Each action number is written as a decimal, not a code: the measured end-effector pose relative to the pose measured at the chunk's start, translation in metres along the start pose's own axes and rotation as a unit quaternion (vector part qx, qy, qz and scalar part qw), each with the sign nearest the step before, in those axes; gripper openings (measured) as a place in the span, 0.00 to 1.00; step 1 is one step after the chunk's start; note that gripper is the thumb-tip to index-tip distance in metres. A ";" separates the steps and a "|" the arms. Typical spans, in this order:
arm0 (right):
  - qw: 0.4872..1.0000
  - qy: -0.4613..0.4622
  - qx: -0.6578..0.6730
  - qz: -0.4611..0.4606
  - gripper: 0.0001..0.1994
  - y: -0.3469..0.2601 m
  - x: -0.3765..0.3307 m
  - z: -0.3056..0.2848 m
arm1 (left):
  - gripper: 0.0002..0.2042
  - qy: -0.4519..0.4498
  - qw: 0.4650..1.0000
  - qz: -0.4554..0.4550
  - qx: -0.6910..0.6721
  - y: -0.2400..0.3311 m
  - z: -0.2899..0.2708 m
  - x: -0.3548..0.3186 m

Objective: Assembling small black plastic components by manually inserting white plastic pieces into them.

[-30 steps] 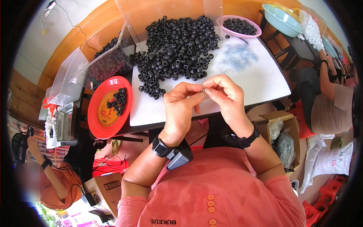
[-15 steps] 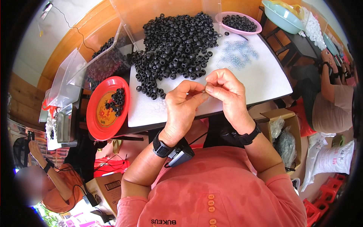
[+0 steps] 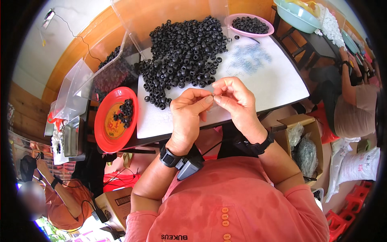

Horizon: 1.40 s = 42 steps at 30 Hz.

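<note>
Over the near edge of a white tabletop [image 3: 278, 85], the left hand [image 3: 186, 115] and right hand [image 3: 238, 104] clamp their fingertips on a tiny object [image 3: 213, 96], too small to show its direction or long axis, with bare room rightward and black beads [image 3: 185, 52] heaped farther off.

White-topped table [image 3: 278, 86]; black beads [image 3: 185, 52], pink bowl [image 3: 265, 35]

l hand [image 3: 186, 113] & r hand [image 3: 237, 101] pinched, fingertips [image 3: 209, 99] v close, forearms [image 3: 152, 184] angled in
</note>
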State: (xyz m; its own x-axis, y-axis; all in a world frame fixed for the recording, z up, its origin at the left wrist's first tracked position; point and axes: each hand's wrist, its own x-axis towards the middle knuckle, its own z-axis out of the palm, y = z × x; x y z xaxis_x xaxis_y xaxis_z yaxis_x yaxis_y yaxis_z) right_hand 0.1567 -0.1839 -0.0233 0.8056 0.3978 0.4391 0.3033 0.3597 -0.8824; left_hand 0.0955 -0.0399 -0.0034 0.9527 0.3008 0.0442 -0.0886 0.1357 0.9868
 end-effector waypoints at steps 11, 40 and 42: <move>0.996 0.003 -0.066 -0.063 0.11 0.001 -0.005 0.002 | 0.05 -0.017 0.996 -0.052 -0.077 0.003 -0.001 -0.001; 0.999 -0.003 -0.020 -0.033 0.12 0.004 -0.006 -0.003 | 0.06 -0.029 0.928 0.233 0.290 -0.003 0.000 -0.006; 0.999 -0.004 -0.021 -0.033 0.12 0.004 -0.006 -0.003 | 0.05 -0.031 0.951 0.173 0.254 0.001 0.001 -0.009</move>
State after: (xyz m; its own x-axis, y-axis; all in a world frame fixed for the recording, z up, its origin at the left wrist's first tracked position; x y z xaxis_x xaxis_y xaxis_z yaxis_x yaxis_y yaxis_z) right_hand 0.1542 -0.1873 -0.0297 0.7797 0.3811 0.4969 0.3763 0.3490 -0.8582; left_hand 0.0874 -0.0435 -0.0028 0.9089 0.1852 0.3737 -0.2635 -0.4394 0.8588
